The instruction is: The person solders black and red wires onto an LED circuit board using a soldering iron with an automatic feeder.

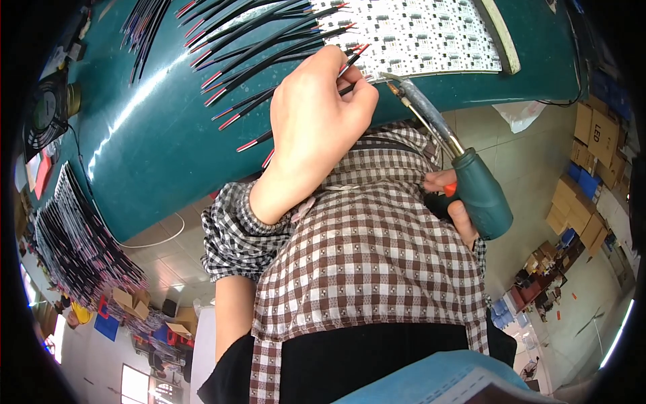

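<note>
Left hand (pixel 316 114) pinches a black wire (pixel 350 67) at the white LED panel (pixel 417 30) on the far green bench (pixel 155 141); right hand (pixel 457 202), fingers clamped, brings the soldering iron (pixel 464 175) in (tip just beside). Looks like mid-joint; next likely needs a steady touch.

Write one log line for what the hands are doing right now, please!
left hand: pinches black wire | right hand: grips green-handled soldering iron | iron tip: near LED board | surface: green table
</note>
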Demonstrator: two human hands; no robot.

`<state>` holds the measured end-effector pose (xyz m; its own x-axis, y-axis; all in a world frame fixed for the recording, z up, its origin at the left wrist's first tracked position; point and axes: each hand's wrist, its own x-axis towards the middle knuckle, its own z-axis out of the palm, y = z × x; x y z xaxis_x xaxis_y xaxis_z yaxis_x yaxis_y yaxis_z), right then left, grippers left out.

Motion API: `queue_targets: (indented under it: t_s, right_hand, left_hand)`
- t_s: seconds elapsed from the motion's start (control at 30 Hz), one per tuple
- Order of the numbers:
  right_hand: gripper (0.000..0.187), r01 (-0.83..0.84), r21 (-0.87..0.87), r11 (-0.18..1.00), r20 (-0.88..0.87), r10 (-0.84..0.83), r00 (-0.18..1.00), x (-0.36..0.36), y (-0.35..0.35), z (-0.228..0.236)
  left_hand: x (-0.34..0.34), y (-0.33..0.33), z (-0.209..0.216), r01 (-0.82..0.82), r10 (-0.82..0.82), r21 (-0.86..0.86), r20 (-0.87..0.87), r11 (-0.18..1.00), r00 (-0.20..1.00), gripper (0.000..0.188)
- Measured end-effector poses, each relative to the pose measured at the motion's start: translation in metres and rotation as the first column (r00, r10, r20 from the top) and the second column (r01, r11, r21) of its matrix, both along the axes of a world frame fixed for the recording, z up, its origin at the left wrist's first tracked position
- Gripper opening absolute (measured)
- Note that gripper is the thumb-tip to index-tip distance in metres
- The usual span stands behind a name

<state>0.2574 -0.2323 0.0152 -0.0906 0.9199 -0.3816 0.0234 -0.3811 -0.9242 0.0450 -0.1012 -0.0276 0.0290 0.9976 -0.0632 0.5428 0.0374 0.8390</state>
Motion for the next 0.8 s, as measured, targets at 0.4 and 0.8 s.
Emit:
queue_targets:
  t_s: [0.4, 0.8]
  right_hand:
    - [0.047, -0.071, 0.099, 0.993, -0.040, 0.075, 0.996, 0.018, -0.008, -0.019]
    - [0.041, 0.032, 0.030, 0.999, -0.065, -0.030, 0.997, 0.000, 0.001, -0.007]
  left_hand:
    - [0.003, -0.004, -0.005, -0.052, 0.050, 0.046, 0.054, 0.998, 0.997, 0.015]
    - [0.002, 0.001, -0.002, -0.056, 0.055, 0.015, 0.067, 0.998, 0.996, 0.014]
